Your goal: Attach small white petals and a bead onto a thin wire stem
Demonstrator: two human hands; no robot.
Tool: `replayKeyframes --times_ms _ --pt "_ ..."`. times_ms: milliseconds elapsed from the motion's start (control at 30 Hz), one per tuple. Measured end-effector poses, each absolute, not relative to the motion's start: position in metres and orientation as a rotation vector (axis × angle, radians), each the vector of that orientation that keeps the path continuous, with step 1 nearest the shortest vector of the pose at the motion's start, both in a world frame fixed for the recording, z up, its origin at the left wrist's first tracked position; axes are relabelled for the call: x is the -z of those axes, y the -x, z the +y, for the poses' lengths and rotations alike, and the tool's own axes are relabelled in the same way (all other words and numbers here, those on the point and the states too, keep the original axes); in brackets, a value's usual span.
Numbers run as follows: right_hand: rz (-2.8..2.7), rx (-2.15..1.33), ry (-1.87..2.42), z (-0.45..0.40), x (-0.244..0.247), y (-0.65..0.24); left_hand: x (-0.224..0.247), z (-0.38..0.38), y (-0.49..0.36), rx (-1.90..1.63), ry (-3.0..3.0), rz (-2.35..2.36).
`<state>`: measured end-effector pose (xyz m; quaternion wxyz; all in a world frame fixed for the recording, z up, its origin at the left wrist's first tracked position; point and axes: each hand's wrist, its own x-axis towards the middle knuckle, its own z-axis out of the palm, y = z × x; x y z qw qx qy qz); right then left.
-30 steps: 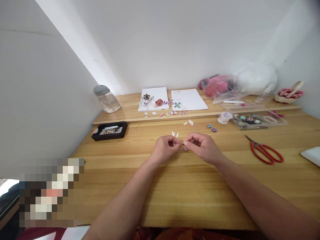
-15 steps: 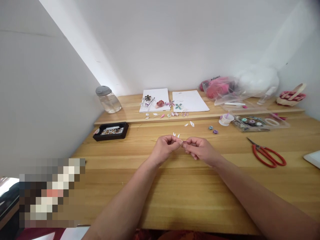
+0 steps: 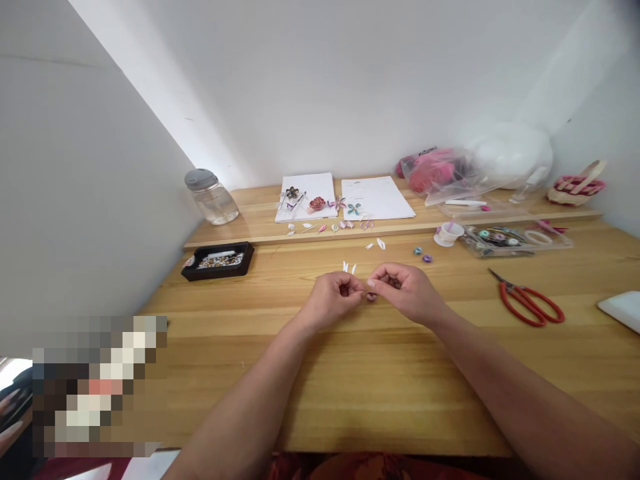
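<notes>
Left of the scissors [image 3: 531,303], I have the left hand [image 3: 334,298] and right hand [image 3: 407,295] pinched closed, on what I can't tell; the purplish bobbin [image 3: 371,297] between looks light, best rim-held.

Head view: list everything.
table: 1, brown, below
ledge: 1, brown, far side
bottle: 1, clear, ledge left
papers: 2, white, ledge centre
flower ornaments: 4, mixed, ledge centre
plastic bag: 1, clear, ledge right
rounded thing: 1, white, beside bag
basket: 1, pink-cream, ledge right
tray: 1, black, left
spool: 1, white, right
box: 1, clear, right
scissors: 1, red-handled, right
slab: 1, white, right edge
round pieces: 3, bluish and purplish, centre
petal pieces: several, mostly white, centre
left hand, right hand: 2, bare, centre
</notes>
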<state>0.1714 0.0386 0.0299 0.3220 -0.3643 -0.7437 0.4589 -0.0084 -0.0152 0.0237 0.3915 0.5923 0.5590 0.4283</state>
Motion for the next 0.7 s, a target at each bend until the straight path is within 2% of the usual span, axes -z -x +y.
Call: replayKeyframes --times_ms 200,433,567,700 --pt "-1.848 -1.406 0.951 0.049 -0.027 -0.174 -0.027 -0.017 0.010 -1.077 -1.360 1.261" --pt "-1.759 -1.584 1.081 0.039 -0.020 -0.165 -0.018 -0.010 0.010 -1.352 -1.154 1.252" --pt "-1.896 -1.468 1.022 0.028 -0.019 -0.161 -0.011 -0.007 0.010 -1.408 -1.177 1.409" --pt "-1.981 -1.220 0.962 0.027 -0.024 -0.164 -0.011 -0.007 0.011 -1.302 -1.436 1.550"
